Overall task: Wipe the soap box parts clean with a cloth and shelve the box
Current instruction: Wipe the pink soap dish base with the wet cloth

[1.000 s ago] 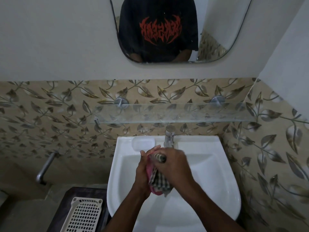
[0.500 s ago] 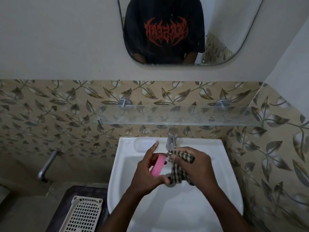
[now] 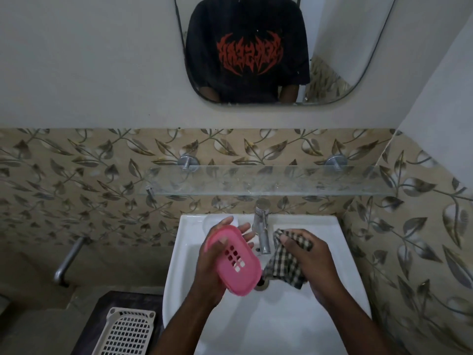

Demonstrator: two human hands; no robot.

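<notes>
Over the white ceramic sink, the left hand grips the slotted pink plastic soap-box tray; at its 3 o'clock the right hand clutches the checked cloth — best pressed into each slot, tray steadied.

My left hand hides the pink soap tray's left edge, and the tray covers my palm. The checked cloth hides most of the drain, and the white basket is cut off at the bottom edge.
</notes>
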